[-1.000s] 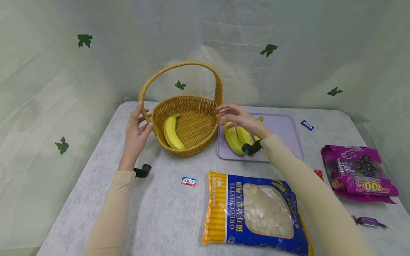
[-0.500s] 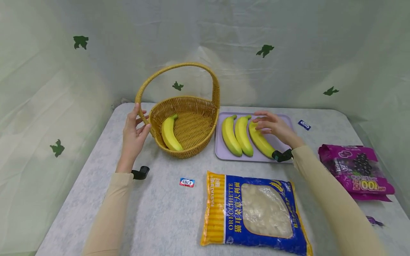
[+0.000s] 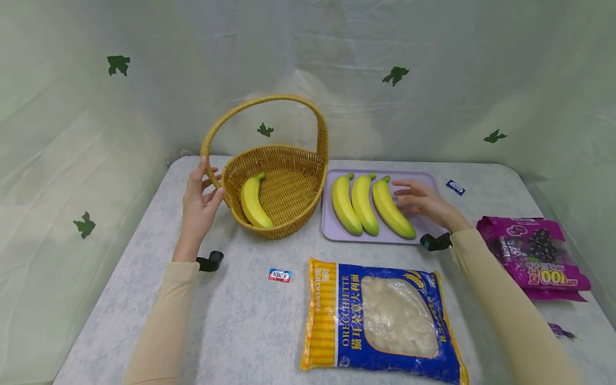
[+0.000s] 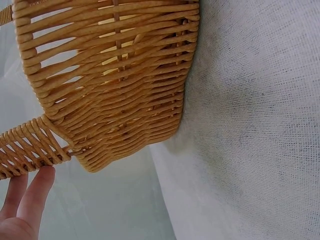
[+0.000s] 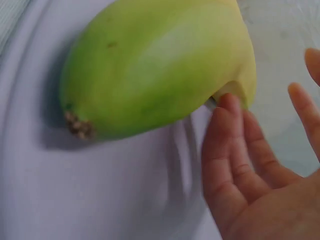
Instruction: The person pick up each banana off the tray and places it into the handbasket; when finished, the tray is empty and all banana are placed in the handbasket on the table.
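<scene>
A wicker basket (image 3: pixel 279 230) with a tall arched handle (image 3: pixel 284 98) stands at the back left of the table, one banana (image 3: pixel 253 203) lying inside. My left hand (image 3: pixel 196 211) holds the handle's left side low down, thumb on the near side; the left wrist view shows its fingertips against the woven handle (image 4: pixel 30 145). To the basket's right, three bananas lie side by side on a lilac tray (image 3: pixel 425 184). Beside the rightmost banana (image 3: pixel 391 211), my right hand (image 3: pixel 428 204) is spread with loosely bent fingers, fingertips close to the peel in the right wrist view.
In front of the tray lies a blue and yellow bag of orecchiette pasta (image 3: pixel 385 321). A purple grape candy bag (image 3: pixel 534 256) is at the right edge. Small wrapped candies (image 3: pixel 280 275) lie about the table. A pale curtain (image 3: pixel 366 128) hangs behind.
My right hand has moved right, from the basket's rim across the bananas to the right side of the rightmost one. My left hand has stayed on the basket handle. The view has shifted slightly.
</scene>
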